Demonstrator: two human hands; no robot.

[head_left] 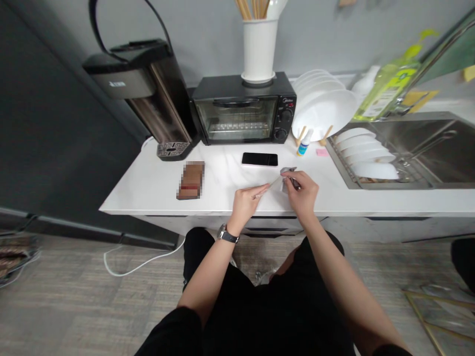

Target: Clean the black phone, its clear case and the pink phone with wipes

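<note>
My left hand (pixel 245 201) is closed in a pinch on a thin, pale, stick-like piece (pixel 275 182), which slants up to the right. Its far end meets a crumpled grey cloth (pixel 285 174) gripped by the fingers of my right hand (pixel 303 190). Something small and dark shows between those right fingers; I cannot make out its kind. Both hands are held over the front of the white countertop (pixel 218 198). Just behind them lies a black phone (pixel 260 158), screen up. A small spray bottle (pixel 303 144) with a blue and yellow label stands farther back, beside a pink piece (pixel 322 152).
A toaster oven (pixel 241 116) carries a white utensil holder (pixel 260 49). Left of it stands a tall dark dispenser (pixel 163 109). A pixelated brown object (pixel 191 180) lies at left. White plates (pixel 322 109) lean in a rack; bowls (pixel 367 153) sit in the sink (pixel 438 148).
</note>
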